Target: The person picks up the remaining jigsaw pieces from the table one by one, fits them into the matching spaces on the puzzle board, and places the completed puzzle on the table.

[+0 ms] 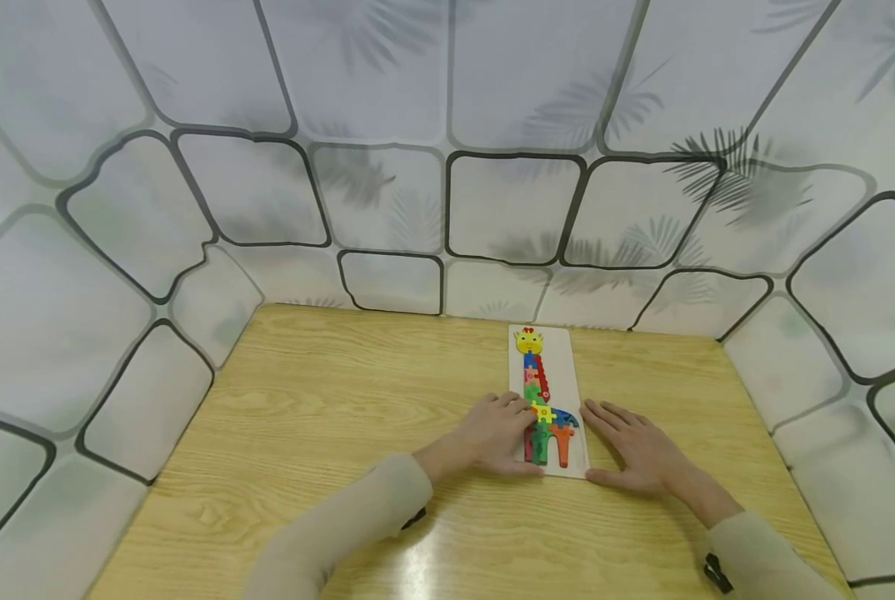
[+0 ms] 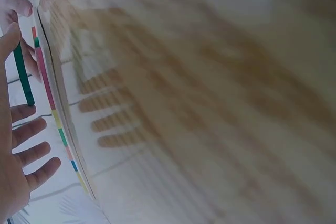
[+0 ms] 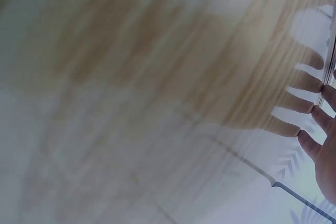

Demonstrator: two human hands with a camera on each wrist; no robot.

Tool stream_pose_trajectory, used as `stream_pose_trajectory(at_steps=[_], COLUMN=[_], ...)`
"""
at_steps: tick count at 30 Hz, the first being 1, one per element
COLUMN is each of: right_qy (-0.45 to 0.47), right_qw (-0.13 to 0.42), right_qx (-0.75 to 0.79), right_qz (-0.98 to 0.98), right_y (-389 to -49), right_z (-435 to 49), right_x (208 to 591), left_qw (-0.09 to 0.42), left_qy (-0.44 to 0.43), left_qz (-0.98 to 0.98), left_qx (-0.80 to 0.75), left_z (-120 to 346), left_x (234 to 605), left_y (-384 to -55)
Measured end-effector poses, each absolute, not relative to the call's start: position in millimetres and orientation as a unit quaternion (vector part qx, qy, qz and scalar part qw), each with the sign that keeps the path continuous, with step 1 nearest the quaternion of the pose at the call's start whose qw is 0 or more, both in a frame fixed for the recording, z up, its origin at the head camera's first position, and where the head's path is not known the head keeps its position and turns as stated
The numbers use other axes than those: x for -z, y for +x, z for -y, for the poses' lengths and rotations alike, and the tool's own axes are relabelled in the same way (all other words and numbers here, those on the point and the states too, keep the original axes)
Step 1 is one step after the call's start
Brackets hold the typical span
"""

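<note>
A giraffe jigsaw puzzle of bright pieces lies on a white board [image 1: 563,358]. My left hand [image 1: 496,429] is over the board's lower left side. It pinches a green leg piece [image 2: 24,77] between thumb and finger; the left wrist view shows the piece edge-on, raised above the board. Beside it in the head view are an orange leg piece [image 1: 563,446] and a yellow piece [image 1: 543,413]. My right hand [image 1: 638,450] lies on the table with fingers spread, its thumb and index fingertips right at the board's right edge.
The yellow giraffe head [image 1: 528,341] is at the board's far end, with a red mane piece [image 1: 542,379] below it. The wooden table [image 1: 342,375] is glossy. Pale patterned walls [image 1: 387,200] rise behind it and at both sides.
</note>
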State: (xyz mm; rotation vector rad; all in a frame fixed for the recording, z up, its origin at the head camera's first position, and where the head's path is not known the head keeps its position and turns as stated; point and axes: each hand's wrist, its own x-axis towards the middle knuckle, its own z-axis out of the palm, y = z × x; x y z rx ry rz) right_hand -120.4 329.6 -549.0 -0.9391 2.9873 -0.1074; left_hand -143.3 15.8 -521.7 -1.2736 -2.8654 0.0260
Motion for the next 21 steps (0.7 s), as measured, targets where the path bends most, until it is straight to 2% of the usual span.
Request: stream_pose_trajectory(at_steps=[13,21], right_qy=[-0.307,-0.305], right_qw=[0.003,0.008], right_qx=[0.040,0.040], right_qz=[-0.951,-0.951], right_y=[-119,-118], right_z=[-331,-330], right_x=[548,546], left_qw=[0.024,0.005], left_qy=[-0.418,-0.400], left_qz=[0.908,0.916], left_qx=[-0.018,-0.020], left_z=[-36,-51], left_x=[510,514], left_y=[-141,-143])
